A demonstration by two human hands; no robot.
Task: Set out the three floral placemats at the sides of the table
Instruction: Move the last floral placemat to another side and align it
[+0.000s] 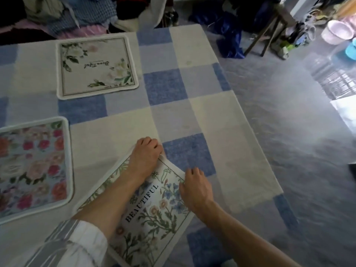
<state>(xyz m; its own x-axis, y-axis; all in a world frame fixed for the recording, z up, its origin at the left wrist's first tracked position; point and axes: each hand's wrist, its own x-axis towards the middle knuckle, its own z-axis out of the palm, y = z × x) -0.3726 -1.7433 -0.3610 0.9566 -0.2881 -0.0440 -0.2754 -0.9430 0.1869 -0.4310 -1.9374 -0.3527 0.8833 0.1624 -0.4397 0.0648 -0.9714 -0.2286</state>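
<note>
Three floral placemats lie on a blue and cream checked tablecloth (173, 89). A cream mat with white flowers (96, 68) sits at the far side. A mat with red and pink roses (32, 166) lies at the left edge. The third mat, printed BEAUTIFUL (152, 214), lies askew at the near side. My left hand (146, 153) grips its far corner, fingers curled over the edge. My right hand (194, 185) pinches its right corner. My left forearm covers part of this mat.
The table's right edge runs diagonally, with grey floor (289, 132) beyond. A wooden stool (269, 33) and blue cloth (231, 39) stand at the far right, with pink and blue basins (339, 33). Piled clothes (77, 14) lie behind the table.
</note>
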